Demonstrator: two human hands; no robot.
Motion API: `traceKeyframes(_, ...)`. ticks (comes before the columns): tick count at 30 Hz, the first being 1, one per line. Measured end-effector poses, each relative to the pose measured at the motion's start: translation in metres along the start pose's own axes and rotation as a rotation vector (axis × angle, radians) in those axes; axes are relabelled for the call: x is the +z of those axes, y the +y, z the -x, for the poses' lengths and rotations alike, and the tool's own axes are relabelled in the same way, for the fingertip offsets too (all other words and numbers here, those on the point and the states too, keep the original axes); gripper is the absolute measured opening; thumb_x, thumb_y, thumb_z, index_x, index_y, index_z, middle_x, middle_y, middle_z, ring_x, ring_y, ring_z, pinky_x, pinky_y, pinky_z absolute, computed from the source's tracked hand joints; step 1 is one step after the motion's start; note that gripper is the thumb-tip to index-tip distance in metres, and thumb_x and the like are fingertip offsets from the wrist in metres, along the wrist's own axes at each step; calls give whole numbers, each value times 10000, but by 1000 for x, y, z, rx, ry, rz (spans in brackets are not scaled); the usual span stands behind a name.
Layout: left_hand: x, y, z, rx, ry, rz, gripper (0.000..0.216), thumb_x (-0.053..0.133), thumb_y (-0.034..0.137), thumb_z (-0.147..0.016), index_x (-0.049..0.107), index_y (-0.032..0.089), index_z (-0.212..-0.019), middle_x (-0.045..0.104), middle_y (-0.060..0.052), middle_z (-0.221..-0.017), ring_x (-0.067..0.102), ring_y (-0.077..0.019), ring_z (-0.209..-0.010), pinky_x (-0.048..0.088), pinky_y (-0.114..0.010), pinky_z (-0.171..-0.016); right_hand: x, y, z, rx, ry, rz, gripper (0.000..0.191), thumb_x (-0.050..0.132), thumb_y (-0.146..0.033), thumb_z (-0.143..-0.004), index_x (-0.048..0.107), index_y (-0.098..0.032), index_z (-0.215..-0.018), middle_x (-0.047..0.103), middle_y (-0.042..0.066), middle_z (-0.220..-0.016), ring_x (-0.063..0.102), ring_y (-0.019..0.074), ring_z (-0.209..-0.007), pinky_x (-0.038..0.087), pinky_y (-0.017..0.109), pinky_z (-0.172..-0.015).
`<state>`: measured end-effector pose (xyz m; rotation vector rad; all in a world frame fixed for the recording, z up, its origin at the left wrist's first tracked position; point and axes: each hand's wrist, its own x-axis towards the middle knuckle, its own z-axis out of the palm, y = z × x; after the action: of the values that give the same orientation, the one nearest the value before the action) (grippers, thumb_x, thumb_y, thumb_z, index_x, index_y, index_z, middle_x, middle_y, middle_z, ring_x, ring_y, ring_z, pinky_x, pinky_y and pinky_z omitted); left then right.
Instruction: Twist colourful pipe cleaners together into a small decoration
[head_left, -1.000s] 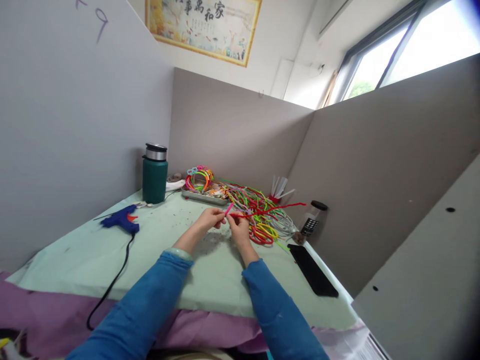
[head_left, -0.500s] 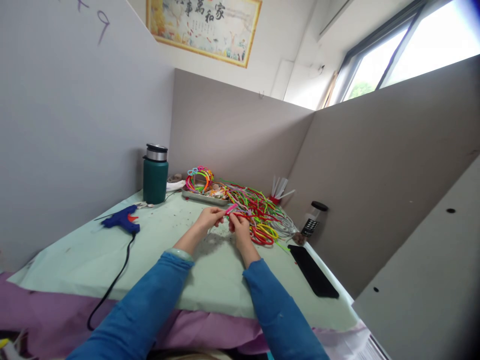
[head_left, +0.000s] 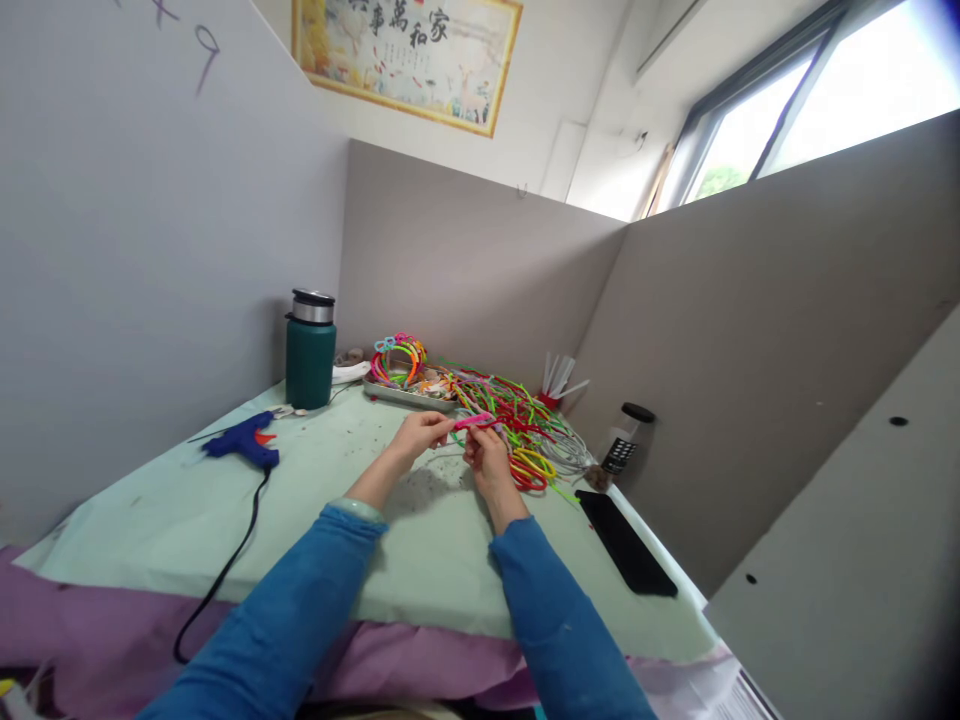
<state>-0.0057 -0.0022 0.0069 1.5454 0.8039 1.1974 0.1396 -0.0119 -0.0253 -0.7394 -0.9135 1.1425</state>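
Over the middle of the covered table, my left hand (head_left: 421, 436) pinches one end of a short pink cord piece (head_left: 474, 421). The fingers of my right hand (head_left: 487, 456) are closed at its other end, just beneath it. Whether the piece is one cord or a few laid together is too small to tell. Right behind both hands lies a tangled heap of coloured cords (head_left: 517, 410) in red, green, yellow and grey. Past my left hand, a metal tray (head_left: 405, 397) bears a bundle of coloured cord rings (head_left: 400, 358).
At left lie a blue glue gun (head_left: 244, 440) and its black cable (head_left: 229, 565), near a green bottle (head_left: 310, 360). On the right are a black phone (head_left: 628, 543), a clear bottle (head_left: 628, 437) and white sticks (head_left: 557, 376). Grey partitions (head_left: 480, 250) enclose the table.
My right hand has shifted slightly to the right and down along the pink piece, so more of it shows between the hands. My left hand has barely moved.
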Motion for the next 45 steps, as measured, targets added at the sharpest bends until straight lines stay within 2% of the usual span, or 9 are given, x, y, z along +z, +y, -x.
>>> traceKeyframes(3,-2,4,3,17,-92,-27,342,641,461,-660,614,121,-652,517,20,-495,387,-70,-468,274,-223,-490,-7,-2,-3,-6,-24,-44,187,685,-287,-630,520,-203,-658,503,-56,-550,424,84,-460,307,203,-424)
traceKeyframes(6,-4,6,5,37,-211,-29,330,633,448,-678,630,118,-681,526,13,-513,391,-75,-485,277,-228,-502,-10,-5,-3,-103,-51,-52,160,702,-267,-631,567,-201,-685,522,-54,-575,472,93,-528,373,211,-496)
traceKeyframes(10,-6,7,6,68,-176,-12,342,628,463,-679,612,124,-641,533,4,-532,396,-79,-494,285,-232,-507,-9,-11,-1,-215,-64,-44,137,686,-296,-676,602,-202,-730,569,-32,-653,533,105,-605,428,229,-580)
traceKeyframes(14,-5,8,7,76,-160,-20,350,617,473,-688,605,128,-626,536,-1,-545,393,-79,-500,294,-231,-514,-4,-13,3,-192,-67,22,180,657,-359,-700,607,-206,-780,620,5,-723,585,143,-652,463,273,-618)
traceKeyframes(21,4,12,15,41,-409,-126,348,620,467,-684,613,132,-591,534,-9,-518,409,-91,-500,321,-231,-510,-1,-9,7,-88,-162,169,186,581,-391,-734,611,-217,-793,636,51,-800,584,179,-678,455,283,-555)
traceKeyframes(26,10,12,18,3,-504,-137,375,624,478,-677,575,136,-530,487,8,-471,375,-79,-460,289,-233,-482,-4,-7,7,-9,-278,83,213,640,-411,-689,606,-227,-790,633,46,-834,594,184,-698,471,304,-574)
traceKeyframes(39,13,9,19,-50,-558,-99,410,631,501,-676,536,142,-504,469,7,-438,368,-74,-425,264,-232,-453,0,-3,9,105,-369,16,332,690,-480,-640,598,-209,-809,649,59,-827,623,199,-697,484,308,-535)
traceKeyframes(42,13,9,19,-40,-492,-112,405,626,508,-678,551,141,-523,487,4,-454,378,-75,-433,271,-225,-452,3,1,6,92,-343,25,343,651,-516,-669,593,-208,-809,648,54,-801,619,191,-679,476,298,-525)
traceKeyframes(45,13,9,15,-16,-355,-115,401,624,520,-669,573,137,-562,488,12,-471,373,-71,-440,265,-216,-447,4,4,3,68,-317,33,318,609,-509,-714,599,-202,-795,639,38,-732,598,168,-634,460,276,-515)
